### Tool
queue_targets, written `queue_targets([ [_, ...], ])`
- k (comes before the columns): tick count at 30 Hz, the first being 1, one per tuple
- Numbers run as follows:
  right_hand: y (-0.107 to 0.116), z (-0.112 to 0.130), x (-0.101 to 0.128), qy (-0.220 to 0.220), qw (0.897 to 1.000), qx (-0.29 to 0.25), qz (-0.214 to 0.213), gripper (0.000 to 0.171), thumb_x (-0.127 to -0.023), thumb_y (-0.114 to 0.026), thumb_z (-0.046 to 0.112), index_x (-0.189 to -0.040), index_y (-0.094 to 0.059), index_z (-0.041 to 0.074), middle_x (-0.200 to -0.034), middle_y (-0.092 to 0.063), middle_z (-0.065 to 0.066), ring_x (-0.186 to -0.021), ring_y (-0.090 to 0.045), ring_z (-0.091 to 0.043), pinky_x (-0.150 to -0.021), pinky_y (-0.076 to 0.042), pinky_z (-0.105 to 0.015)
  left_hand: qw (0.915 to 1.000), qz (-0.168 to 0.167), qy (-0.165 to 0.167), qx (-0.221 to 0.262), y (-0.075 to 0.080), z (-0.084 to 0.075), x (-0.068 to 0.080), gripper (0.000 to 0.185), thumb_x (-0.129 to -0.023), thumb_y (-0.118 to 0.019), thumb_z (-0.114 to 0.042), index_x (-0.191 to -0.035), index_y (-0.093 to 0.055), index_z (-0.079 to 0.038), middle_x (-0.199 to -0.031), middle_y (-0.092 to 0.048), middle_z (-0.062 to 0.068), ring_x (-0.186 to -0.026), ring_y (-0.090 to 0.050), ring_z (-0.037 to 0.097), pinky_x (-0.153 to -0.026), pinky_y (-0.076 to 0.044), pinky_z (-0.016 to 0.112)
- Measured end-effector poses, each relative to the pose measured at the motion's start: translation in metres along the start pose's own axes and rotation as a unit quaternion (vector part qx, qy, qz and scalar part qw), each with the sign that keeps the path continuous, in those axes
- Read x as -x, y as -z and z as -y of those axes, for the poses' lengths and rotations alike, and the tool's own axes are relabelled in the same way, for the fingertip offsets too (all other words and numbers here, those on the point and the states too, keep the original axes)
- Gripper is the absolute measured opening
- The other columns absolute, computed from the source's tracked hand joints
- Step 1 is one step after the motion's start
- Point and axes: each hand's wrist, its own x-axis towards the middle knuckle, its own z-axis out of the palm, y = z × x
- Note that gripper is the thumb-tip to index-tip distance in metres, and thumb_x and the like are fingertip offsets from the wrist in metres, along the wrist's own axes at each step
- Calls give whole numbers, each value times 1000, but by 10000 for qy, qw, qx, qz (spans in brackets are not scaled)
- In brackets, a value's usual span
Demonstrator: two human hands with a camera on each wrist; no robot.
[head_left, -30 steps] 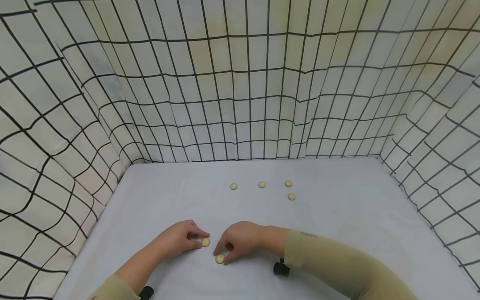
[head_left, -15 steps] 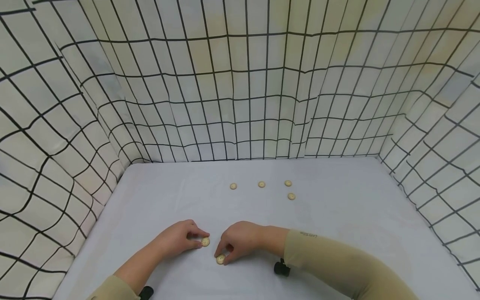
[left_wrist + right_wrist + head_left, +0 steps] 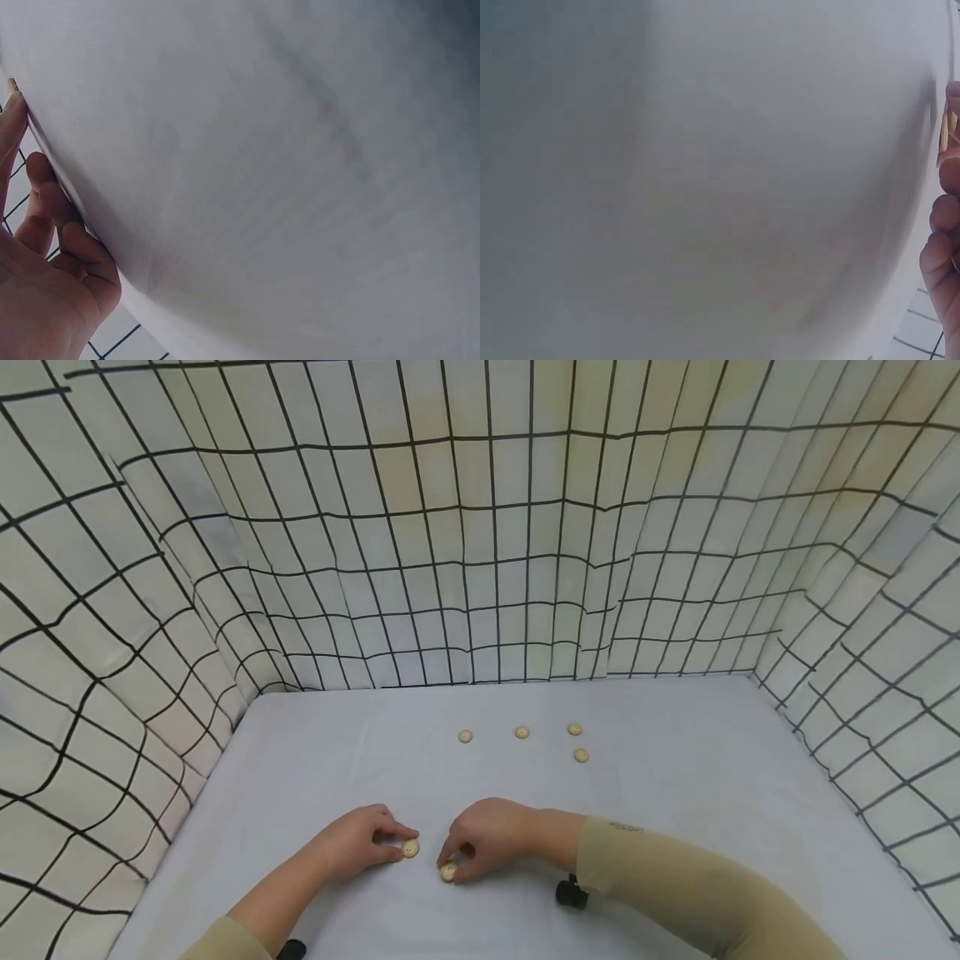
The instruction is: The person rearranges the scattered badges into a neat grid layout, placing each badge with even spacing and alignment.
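Two round, pale wooden buttons are in my hands, low in the head view. Thumb and forefinger of my left hand [image 3: 354, 841] pinch one button [image 3: 410, 848] at its left edge, close over the white cloth. To its right and a little nearer to me, my right hand [image 3: 491, 837] holds the other button [image 3: 448, 872] between thumb and fingers. A small gap parts the two buttons. The left wrist view catches only the edge of the left button [image 3: 12, 85] past the fingertips. At the right border of the right wrist view, the right button [image 3: 944, 129] shows edge-on.
Farther back on the white cloth [image 3: 337, 752] lie more buttons: one on the left [image 3: 465, 737], a middle button [image 3: 522, 732], and a right-hand pair, the back button [image 3: 574, 728] and the front button [image 3: 581, 755]. Black-lined white walls [image 3: 480, 585] enclose the back and sides.
My right hand has shifted slightly right and away from me, carrying its button along. The left hand keeps its pinch in the same place. The buttons farther back lie as before.
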Motion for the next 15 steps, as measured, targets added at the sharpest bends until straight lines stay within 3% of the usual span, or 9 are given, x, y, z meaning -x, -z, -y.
queue_targets([
  [15,5,-34,24,-783,9960,-245,-368,22,-89,-73,36,-111,-76,33,-69,-53,19,-67,-47,2,-65,-38,-19,9999,-83,136,46,-2,-2,3,27,-81,-82,-23,-105,-78,-34,-87,-57,-13,-79,-50,10,-72,-43,29],
])
